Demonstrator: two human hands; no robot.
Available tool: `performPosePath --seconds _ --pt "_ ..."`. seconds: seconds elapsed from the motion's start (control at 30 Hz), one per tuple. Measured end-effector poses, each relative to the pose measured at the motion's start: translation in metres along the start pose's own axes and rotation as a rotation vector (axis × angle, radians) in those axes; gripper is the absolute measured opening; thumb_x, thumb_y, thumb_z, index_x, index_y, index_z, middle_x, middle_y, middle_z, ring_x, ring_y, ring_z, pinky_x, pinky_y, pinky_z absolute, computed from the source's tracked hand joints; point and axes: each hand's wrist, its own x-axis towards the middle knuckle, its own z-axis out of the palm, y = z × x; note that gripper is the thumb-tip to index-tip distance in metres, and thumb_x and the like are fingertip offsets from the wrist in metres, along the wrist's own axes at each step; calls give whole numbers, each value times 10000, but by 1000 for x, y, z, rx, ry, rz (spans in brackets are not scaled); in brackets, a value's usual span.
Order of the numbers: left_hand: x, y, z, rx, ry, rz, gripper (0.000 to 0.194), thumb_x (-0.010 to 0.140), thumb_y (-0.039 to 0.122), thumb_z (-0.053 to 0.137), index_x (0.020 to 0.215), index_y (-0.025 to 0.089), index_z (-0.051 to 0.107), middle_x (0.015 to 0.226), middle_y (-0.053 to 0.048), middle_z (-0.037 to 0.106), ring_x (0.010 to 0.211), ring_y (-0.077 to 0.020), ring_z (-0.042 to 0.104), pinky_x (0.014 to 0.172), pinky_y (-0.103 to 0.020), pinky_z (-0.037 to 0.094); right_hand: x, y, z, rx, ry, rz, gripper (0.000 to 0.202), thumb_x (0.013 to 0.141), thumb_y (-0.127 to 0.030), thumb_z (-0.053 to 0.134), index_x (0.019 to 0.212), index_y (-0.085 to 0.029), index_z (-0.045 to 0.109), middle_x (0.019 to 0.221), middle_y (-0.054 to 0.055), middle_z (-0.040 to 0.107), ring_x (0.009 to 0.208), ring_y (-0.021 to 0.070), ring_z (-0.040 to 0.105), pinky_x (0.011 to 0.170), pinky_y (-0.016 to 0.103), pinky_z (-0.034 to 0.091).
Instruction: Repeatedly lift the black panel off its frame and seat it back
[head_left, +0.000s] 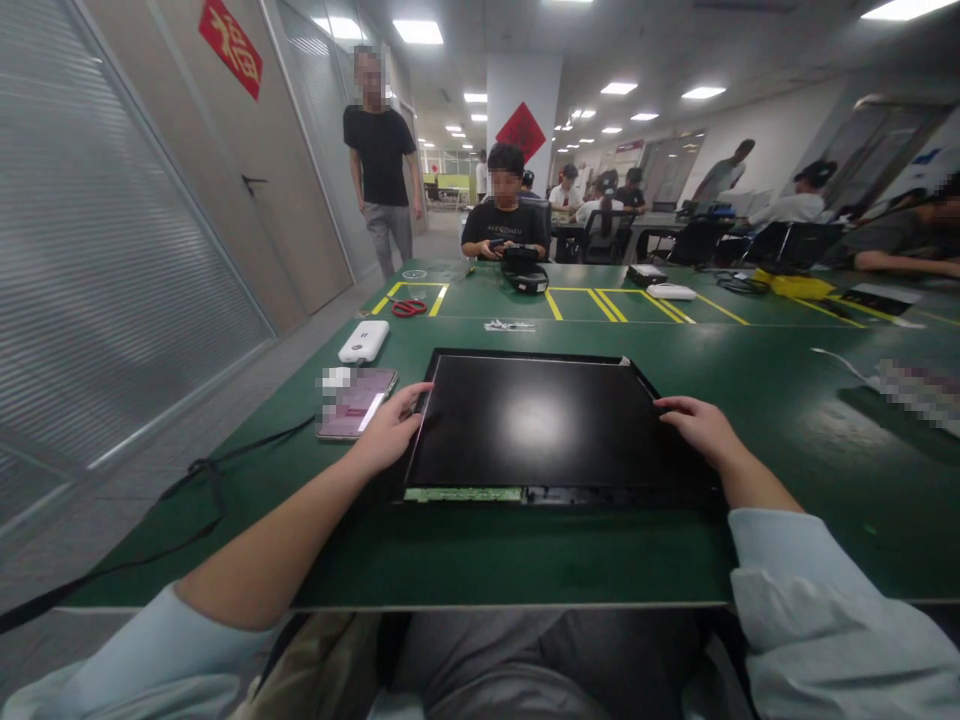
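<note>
A dark LCD screen panel (pixel 536 425) lies in a black frame (pixel 517 352) on the green table in front of me. Along its near edge runs a green circuit board strip (pixel 461 494). My left hand (pixel 395 425) grips the panel's left edge between thumb and fingers. At the opposite side, my right hand (pixel 697 425) holds the right edge, its fingertips on the upper right part. A small pale piece (pixel 625 361) sits at the far right corner of the panel.
Left of the panel are a phone (pixel 357 405), a white power bank (pixel 364 341) and a black strap (pixel 214 470). Beyond lie red scissors (pixel 409 308), small white pieces (pixel 510 326) and yellow tape lines. A person (pixel 506 225) sits across the green table (pixel 525 560); another person (pixel 380 150) stands behind.
</note>
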Motion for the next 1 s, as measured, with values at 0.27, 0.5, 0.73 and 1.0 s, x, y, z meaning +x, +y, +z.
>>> performPosePath --seconds 0.27,0.5,0.73,1.0 --pt "-7 17 10 -372 173 -149 490 691 110 700 1167 211 648 1425 -95 637 930 -216 729 668 -284 609 4 6 1 -21 -12 -11 289 662 -232 660 911 -212 806 800 54 742 776 219 647 784 331 489" --pt "-6 20 13 -504 307 -152 373 659 68 724 1011 184 671 1295 -89 705 959 -207 729 658 -235 585 6 9 1 -35 -19 -9 292 668 -233 665 920 -217 810 804 54 741 785 221 649 788 332 488" --pt "-4 21 15 -596 323 -210 338 714 30 685 1006 198 650 1256 -73 729 928 -184 751 654 -217 588 5 10 2 -14 -24 -1 301 671 -231 653 928 -212 808 813 55 746 771 214 645 779 329 483" --pt "-6 20 15 -584 281 -226 447 653 0 744 1036 208 645 1334 -88 677 848 -198 761 587 -246 596 2 6 1 -3 -34 13 292 674 -220 646 922 -209 798 830 53 745 799 216 645 779 325 470"
